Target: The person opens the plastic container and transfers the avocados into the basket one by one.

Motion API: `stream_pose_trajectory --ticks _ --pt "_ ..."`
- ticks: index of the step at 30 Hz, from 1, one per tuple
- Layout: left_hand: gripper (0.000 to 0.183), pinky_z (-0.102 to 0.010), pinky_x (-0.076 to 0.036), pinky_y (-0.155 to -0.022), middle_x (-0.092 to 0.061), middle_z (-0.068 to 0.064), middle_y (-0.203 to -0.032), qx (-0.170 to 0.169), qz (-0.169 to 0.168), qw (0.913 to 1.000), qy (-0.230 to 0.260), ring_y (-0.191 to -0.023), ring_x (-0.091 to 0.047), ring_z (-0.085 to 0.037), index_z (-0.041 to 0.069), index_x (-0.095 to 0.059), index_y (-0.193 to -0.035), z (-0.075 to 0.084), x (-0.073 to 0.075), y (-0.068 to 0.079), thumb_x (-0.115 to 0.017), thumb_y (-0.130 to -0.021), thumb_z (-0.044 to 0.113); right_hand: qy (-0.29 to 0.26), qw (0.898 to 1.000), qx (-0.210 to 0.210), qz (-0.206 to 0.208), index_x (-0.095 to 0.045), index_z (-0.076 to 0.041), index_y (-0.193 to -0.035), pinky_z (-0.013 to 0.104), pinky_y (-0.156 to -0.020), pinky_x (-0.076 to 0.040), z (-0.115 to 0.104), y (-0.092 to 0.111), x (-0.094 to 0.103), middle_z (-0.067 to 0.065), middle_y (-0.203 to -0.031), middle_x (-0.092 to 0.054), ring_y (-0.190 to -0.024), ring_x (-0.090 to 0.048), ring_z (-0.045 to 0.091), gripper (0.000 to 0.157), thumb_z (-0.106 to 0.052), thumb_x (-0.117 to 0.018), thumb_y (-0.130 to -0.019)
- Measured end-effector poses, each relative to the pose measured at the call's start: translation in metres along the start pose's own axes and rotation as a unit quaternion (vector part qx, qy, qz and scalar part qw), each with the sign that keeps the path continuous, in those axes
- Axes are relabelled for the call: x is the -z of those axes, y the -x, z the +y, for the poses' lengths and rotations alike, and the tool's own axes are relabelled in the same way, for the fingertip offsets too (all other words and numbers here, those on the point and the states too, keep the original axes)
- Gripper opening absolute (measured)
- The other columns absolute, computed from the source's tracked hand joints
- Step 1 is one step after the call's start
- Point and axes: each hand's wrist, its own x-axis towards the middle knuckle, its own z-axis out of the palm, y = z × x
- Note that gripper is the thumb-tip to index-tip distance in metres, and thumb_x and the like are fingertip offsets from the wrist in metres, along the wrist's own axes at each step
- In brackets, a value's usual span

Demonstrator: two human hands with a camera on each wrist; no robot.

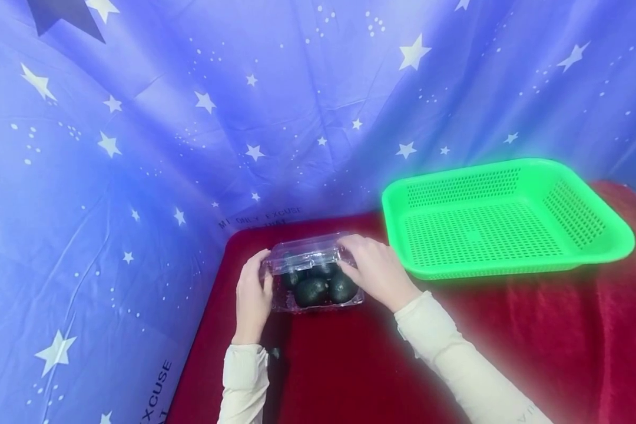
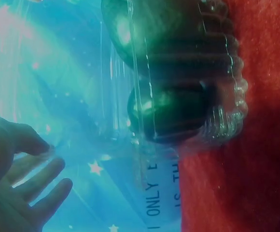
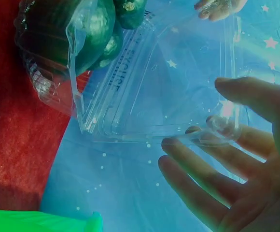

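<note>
A clear plastic clamshell box (image 1: pixel 281 301) holds several dark green avocados (image 1: pixel 311 292). Its transparent lid (image 3: pixel 178 92) stands raised, tilted up from the tray part. At the left side, my left hand (image 1: pixel 252 297) pinches the lid's edge between thumb and forefinger, the other fingers spread loosely, as the left wrist view shows. My right hand (image 3: pixel 241 179) is at the opposite lid corner, fingers fairly straight behind the plastic and thumb apart on the near side. The avocados (image 2: pixel 171 111) lie low in the box, touched by neither hand.
A green perforated plastic basket (image 1: pixel 572 265) stands right of the box on the red cloth-covered table (image 1: pixel 350 365). Behind and to the left hangs a blue curtain (image 1: pixel 153 147) with white stars, close against the table's edge.
</note>
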Motion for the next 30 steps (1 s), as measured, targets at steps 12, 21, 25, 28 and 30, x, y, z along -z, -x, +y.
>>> stream_pose_trajectory --ticks 12,21,25,28,30 --pt "0.032 -0.048 -0.054 -0.096 -0.07 -0.016 -0.116 0.049 0.014 0.9981 0.034 -0.102 -0.066 -0.032 0.004 -0.065 -0.124 -0.012 -0.002 -0.009 -0.06 -0.093 -0.004 -0.016 0.999 -0.018 0.022 -0.06 -0.002 -0.13 0.044 -0.084 -0.061 0.001 -0.005 0.002 0.015 -0.121 -0.068 -0.106 -0.068 0.031 0.048 -0.023 -0.074 -0.09" --pt "0.028 -0.047 -0.054 -0.091 -0.071 -0.016 -0.112 0.079 0.024 0.9941 0.071 -0.096 -0.065 -0.031 0.005 -0.066 -0.122 -0.022 -0.004 -0.014 -0.061 -0.095 -0.001 -0.033 0.998 -0.047 0.034 -0.062 -0.005 -0.114 0.033 -0.054 -0.056 0.003 -0.009 -0.004 0.008 -0.091 -0.066 -0.065 -0.059 0.021 0.041 -0.037 -0.071 -0.092" --pt "0.024 -0.05 -0.054 -0.086 -0.071 -0.016 -0.107 0.093 0.03 0.9911 0.09 -0.093 -0.064 -0.03 0.004 -0.067 -0.119 -0.024 -0.008 -0.013 -0.062 -0.096 0.002 -0.045 0.997 -0.064 0.026 -0.061 -0.005 -0.118 0.034 -0.057 -0.059 0.006 -0.009 -0.008 0.009 -0.097 -0.065 -0.065 -0.059 0.021 0.046 -0.042 -0.068 -0.093" --pt "0.023 -0.053 -0.053 -0.083 -0.072 -0.016 -0.103 0.1 0.033 0.9892 0.102 -0.09 -0.064 -0.03 0.004 -0.067 -0.118 -0.026 -0.012 -0.012 -0.062 -0.096 0.004 -0.065 0.995 -0.076 0.02 -0.059 -0.005 -0.121 0.036 -0.063 -0.061 0.008 -0.009 -0.011 0.009 -0.101 -0.064 -0.068 -0.061 0.022 0.046 -0.042 -0.066 -0.094" --pt "0.023 -0.054 -0.054 -0.085 -0.072 -0.017 -0.104 0.106 0.032 0.9876 0.111 -0.092 -0.065 -0.032 0.004 -0.067 -0.119 -0.029 -0.016 -0.012 -0.062 -0.096 0.004 -0.086 0.993 -0.081 0.012 -0.058 -0.005 -0.123 0.037 -0.069 -0.062 0.01 -0.01 -0.013 0.009 -0.104 -0.063 -0.075 -0.063 0.022 0.047 -0.042 -0.066 -0.095"
